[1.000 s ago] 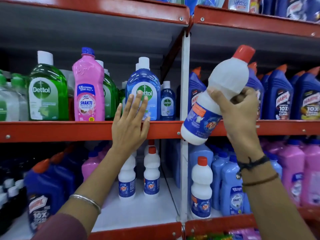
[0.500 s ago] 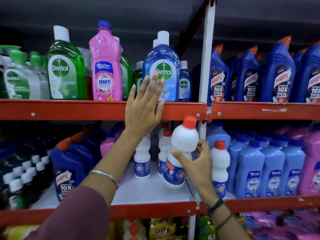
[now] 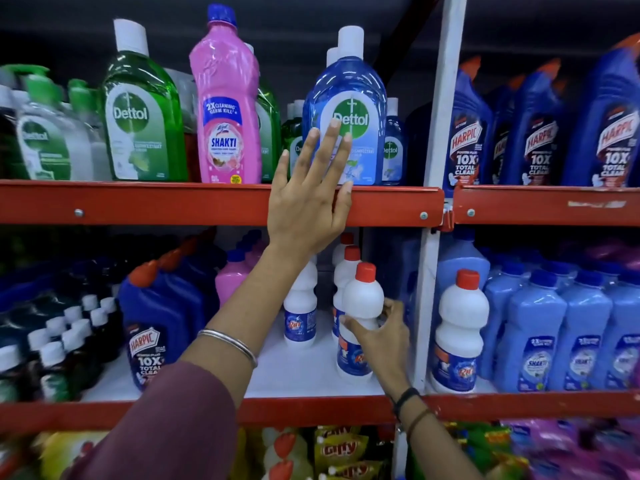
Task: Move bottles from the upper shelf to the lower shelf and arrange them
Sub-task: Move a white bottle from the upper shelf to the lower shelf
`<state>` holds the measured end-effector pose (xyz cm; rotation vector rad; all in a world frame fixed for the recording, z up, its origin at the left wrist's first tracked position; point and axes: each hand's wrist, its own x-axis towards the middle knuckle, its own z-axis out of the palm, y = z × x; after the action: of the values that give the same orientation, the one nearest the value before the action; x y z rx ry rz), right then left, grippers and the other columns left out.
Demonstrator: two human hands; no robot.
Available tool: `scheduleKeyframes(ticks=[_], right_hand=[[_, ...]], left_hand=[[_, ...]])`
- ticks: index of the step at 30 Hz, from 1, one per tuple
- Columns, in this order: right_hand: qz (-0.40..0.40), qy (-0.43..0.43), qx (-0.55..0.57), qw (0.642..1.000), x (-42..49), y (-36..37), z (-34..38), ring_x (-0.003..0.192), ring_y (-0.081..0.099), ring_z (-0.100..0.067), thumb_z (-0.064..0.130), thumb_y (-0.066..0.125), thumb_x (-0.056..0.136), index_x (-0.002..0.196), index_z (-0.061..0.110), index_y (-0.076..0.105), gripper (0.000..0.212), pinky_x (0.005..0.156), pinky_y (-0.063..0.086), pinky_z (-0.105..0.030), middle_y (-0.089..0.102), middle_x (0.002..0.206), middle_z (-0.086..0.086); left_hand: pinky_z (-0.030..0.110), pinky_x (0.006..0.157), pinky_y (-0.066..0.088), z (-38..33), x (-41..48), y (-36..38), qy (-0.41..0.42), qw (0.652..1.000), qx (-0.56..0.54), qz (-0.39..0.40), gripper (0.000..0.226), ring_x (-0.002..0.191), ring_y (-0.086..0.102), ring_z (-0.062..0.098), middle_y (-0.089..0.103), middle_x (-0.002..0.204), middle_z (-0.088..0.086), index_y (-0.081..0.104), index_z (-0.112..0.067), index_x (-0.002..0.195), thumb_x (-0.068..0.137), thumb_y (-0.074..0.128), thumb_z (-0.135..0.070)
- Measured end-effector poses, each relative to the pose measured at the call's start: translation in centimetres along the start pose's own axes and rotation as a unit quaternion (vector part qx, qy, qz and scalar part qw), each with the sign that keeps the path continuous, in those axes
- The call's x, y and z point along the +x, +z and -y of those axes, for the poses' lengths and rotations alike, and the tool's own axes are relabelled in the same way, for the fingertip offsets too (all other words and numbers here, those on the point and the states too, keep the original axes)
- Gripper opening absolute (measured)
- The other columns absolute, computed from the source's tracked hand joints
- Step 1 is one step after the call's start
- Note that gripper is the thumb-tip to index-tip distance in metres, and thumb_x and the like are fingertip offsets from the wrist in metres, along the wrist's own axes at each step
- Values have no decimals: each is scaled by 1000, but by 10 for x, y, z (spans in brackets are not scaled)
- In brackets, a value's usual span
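My right hand (image 3: pixel 381 337) wraps its fingers (image 3: pixel 393 308) around the smooth white plastic bottle (image 3: pixel 360 317) with the round red cap, standing upright on the white lower shelf (image 3: pixel 294 375) just in front of two more like it. My left hand (image 3: pixel 308 199) lies flat, fingers spread, on the red metal rail of the upper shelf (image 3: pixel 173 202), over the shiny blue Dettol bottle (image 3: pixel 349 98).

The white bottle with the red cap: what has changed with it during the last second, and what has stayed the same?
The right hand carried the white bottle down from beside the upper shelf and now holds it upright on the lower shelf, in front of the other white bottles. The left hand stayed open against the upper shelf's edge.
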<state>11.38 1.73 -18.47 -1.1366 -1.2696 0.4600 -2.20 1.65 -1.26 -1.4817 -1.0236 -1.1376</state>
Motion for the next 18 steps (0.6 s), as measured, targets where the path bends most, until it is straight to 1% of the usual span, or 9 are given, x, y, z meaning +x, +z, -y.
scheduleKeyframes(ticks=[2, 5, 9, 11, 12, 13, 14, 17, 18], right_hand=[[2, -3, -14, 1000, 1, 2, -2, 93, 57, -21, 34, 86, 57, 106, 18, 45, 66, 71, 46, -30, 63, 112, -9], [-6, -16, -60, 998, 0, 4, -2, 94, 59, -24, 46, 82, 57, 107, 20, 43, 69, 66, 47, -32, 64, 111, -7], [6, -21, -113, 993, 1, 2, -2, 99, 61, -28, 50, 78, 62, 112, 16, 40, 71, 64, 44, -30, 63, 115, -9], [22, -25, -141, 989, -2, -3, -1, 104, 60, -28, 55, 74, 64, 118, 15, 39, 75, 66, 46, -31, 63, 118, -8], [18, -32, -158, 987, -5, -8, 1, 107, 59, -27, 58, 71, 65, 122, 15, 39, 78, 69, 48, -33, 62, 120, -8], [2, -45, -172, 984, -10, -15, 4, 110, 58, -26, 60, 69, 66, 125, 15, 40, 79, 74, 49, -34, 61, 122, -6], [-28, -67, -174, 982, -14, -23, 8, 110, 57, -24, 60, 67, 69, 125, 15, 43, 76, 76, 49, -35, 60, 121, -4], [-174, -178, -100, 963, -21, -56, 18, 96, 55, -15, 50, 63, 77, 110, 15, 52, 49, 75, 49, -29, 59, 105, -1], [-215, -195, -71, 954, -19, -68, 16, 95, 53, -16, 45, 62, 79, 107, 13, 52, 44, 77, 48, -29, 58, 103, -3]], left_hand=[[49, 114, 31, 0, 0, 0, 0, 1000, 0, 4, 54, 146, 26, 21, 29, 158, 2, 32, -20, 150, 99, 34, -37], [49, 114, 30, 0, 0, 0, -1, 1000, 0, 4, 54, 146, 25, 21, 29, 158, 2, 31, -20, 150, 99, 33, -36], [49, 114, 30, -1, 0, 0, 0, 1000, 0, 5, 53, 146, 26, 22, 29, 158, 3, 32, -20, 150, 99, 35, -35], [49, 114, 29, -2, 0, -1, -1, 1000, -2, 6, 53, 146, 26, 22, 29, 158, 3, 31, -20, 150, 99, 34, -35], [49, 115, 29, -2, 0, -2, -1, 1000, -3, 7, 53, 147, 25, 22, 29, 158, 3, 31, -20, 150, 99, 34, -35], [48, 115, 28, -2, 0, -2, -1, 1000, -4, 9, 53, 147, 25, 22, 28, 159, 2, 30, -20, 150, 99, 34, -35], [48, 115, 27, -2, 0, -3, -3, 1000, -4, 10, 54, 147, 25, 21, 28, 159, 2, 30, -20, 150, 99, 35, -34], [48, 116, 26, -2, 0, -3, -5, 1000, -3, 14, 54, 147, 24, 21, 27, 159, 2, 29, -20, 151, 99, 35, -34], [48, 116, 26, -3, 0, -3, -5, 1000, -3, 15, 54, 147, 24, 21, 27, 159, 3, 29, -20, 151, 99, 35, -34]])
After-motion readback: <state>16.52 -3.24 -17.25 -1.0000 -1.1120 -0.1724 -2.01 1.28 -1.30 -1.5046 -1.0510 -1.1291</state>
